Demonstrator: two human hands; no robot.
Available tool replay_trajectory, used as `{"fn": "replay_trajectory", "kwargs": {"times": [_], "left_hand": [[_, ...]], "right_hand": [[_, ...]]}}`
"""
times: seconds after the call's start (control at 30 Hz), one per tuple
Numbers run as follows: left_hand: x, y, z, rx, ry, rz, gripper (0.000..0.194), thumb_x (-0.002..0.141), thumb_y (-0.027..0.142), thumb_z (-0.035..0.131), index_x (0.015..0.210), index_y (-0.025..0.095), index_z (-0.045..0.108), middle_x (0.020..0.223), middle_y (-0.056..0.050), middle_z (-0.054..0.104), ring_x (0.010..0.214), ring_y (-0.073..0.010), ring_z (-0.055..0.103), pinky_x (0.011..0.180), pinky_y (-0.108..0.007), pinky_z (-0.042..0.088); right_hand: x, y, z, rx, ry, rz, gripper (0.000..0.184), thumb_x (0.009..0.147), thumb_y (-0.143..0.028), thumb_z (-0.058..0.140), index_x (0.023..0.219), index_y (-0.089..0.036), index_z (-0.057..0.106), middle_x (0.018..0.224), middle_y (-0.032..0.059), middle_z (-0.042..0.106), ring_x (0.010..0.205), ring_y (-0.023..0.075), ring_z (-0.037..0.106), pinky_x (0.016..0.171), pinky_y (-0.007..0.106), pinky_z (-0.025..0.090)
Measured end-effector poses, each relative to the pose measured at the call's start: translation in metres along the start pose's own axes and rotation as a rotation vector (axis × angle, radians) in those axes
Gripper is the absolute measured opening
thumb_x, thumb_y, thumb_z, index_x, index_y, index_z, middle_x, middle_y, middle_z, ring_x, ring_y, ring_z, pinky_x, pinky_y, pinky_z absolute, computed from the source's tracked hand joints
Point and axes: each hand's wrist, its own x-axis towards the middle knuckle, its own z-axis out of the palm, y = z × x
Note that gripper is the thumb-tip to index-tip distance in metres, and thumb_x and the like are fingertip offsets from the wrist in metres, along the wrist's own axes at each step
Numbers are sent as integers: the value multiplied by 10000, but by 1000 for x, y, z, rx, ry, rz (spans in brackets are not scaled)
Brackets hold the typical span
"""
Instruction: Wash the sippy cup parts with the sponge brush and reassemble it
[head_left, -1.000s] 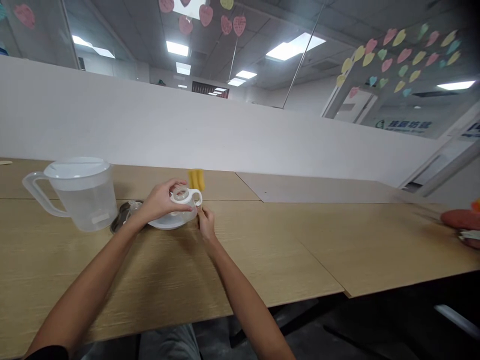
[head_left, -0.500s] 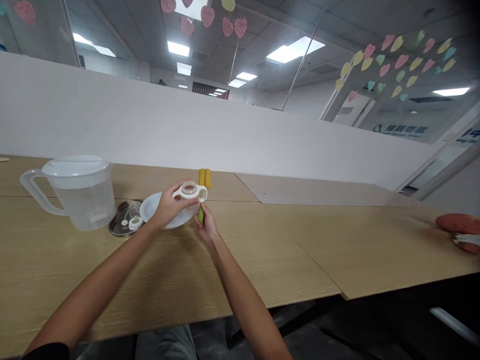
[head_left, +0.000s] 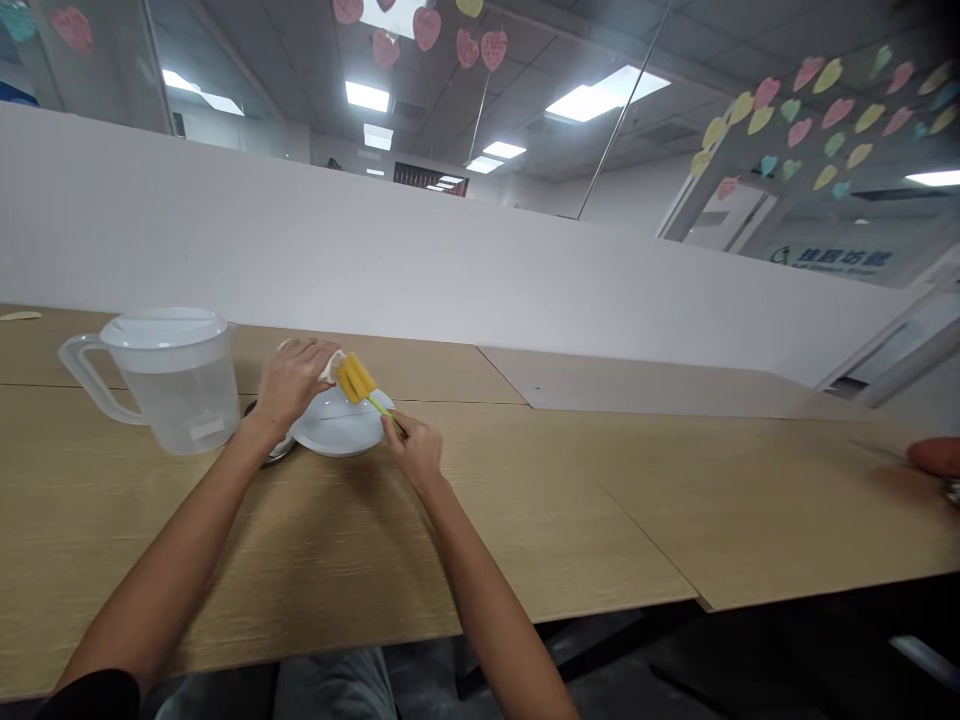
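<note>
My left hand (head_left: 294,380) is wrapped around a baby bottle (head_left: 331,367), tipped on its side above a white bowl (head_left: 341,438). Most of the bottle is hidden by the fingers; only its white rim part shows. In my right hand (head_left: 417,448) is the green handle of a bottle brush (head_left: 356,378) with a yellow sponge head. The sponge head sits right at the bottle's mouth; whether its tip is inside I cannot tell. Behind my left wrist, a metal tray (head_left: 282,452) is mostly covered.
A clear plastic pitcher (head_left: 184,395) with a white lid and some water stands to the left of the bowl. A low white partition (head_left: 375,265) runs along the table's back. An orange-red item (head_left: 934,456) lies at the far right.
The bottle has moved left and tilted from upright onto its side. The brush, earlier behind the bottle with its head up, now points left at the bottle's mouth. My left arm now covers the tray's parts.
</note>
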Motion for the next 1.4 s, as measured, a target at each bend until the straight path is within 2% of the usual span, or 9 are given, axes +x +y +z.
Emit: {"fn": "replay_trajectory", "kwargs": {"times": [0.17, 0.33, 0.57, 0.7, 0.83, 0.97, 1.23, 1.33, 1.4], "left_hand": [[2, 18, 9, 73, -76, 241, 316, 855, 65, 471, 1119, 138, 630, 1115, -148, 663, 1118, -278, 569, 1000, -434, 388], [4, 45, 19, 16, -187, 378, 321, 804, 81, 586, 1122, 130, 603, 1077, -138, 667, 1049, -260, 591, 912, -391, 432], [4, 6, 11, -49, -194, 221, 373, 764, 131, 663, 1128, 173, 595, 1125, -105, 668, 1048, -269, 595, 883, -378, 439], [1, -5, 11, -29, -235, 133, 412, 730, 139, 697, 1129, 180, 599, 1151, -106, 662, 1043, -279, 598, 864, -377, 447], [3, 21, 16, -17, -232, 211, 413, 739, 91, 661, 1138, 174, 590, 1161, -111, 656, 1112, -280, 566, 954, -412, 400], [5, 34, 16, 22, -184, 196, 394, 756, 82, 621, 1136, 184, 592, 1155, -118, 650, 1115, -287, 559, 956, -435, 386], [-2, -6, 6, 71, -50, -31, 275, 822, 104, 509, 1056, 190, 626, 1050, -142, 661, 1042, -313, 574, 908, -470, 384], [-3, -7, 7, 73, -79, -23, 306, 792, 93, 546, 1076, 182, 619, 1077, -134, 657, 1042, -314, 566, 904, -459, 388], [-1, 1, 9, 39, -108, 3, 320, 772, 98, 583, 1079, 181, 618, 1074, -123, 661, 1022, -308, 570, 876, -438, 402]], "right_hand": [[1, 5, 1, -224, -4, -83, 326, 918, -397, 467, 1029, -215, 713, 740, 58, 710, 622, 132, 601, 545, 228, 289], [-3, 7, 10, -196, 98, -175, 293, 888, -335, 490, 1067, -177, 659, 874, 70, 690, 675, 131, 607, 575, 221, 356], [4, 19, 16, 283, 123, -134, 256, 875, -390, 521, 812, -186, 662, 807, 59, 686, 697, 131, 593, 635, 228, 430], [11, 19, 21, 757, -12, 123, 350, 766, -521, 614, 781, -176, 670, 693, 35, 681, 581, 127, 559, 536, 235, 425], [13, 21, 26, 1012, -110, 416, 477, 643, -612, 672, 786, -157, 648, 479, -50, 544, 366, 63, 359, 361, 205, 256], [14, 29, 25, 1089, -107, 558, 459, 612, -576, 705, 774, -153, 630, 406, -107, 403, 336, 39, 262, 341, 197, 168], [19, 70, 12, 1144, 215, 710, 361, 674, -523, 684, 751, -195, 556, 436, -150, 212, 362, 43, 138, 359, 214, 143], [19, 69, 11, 962, 260, 656, 404, 729, -570, 617, 808, -175, 586, 462, -124, 292, 388, 64, 239, 394, 217, 229], [16, 58, 13, 736, 260, 464, 447, 771, -581, 577, 888, -153, 625, 554, -57, 471, 479, 92, 388, 479, 229, 338]]}}
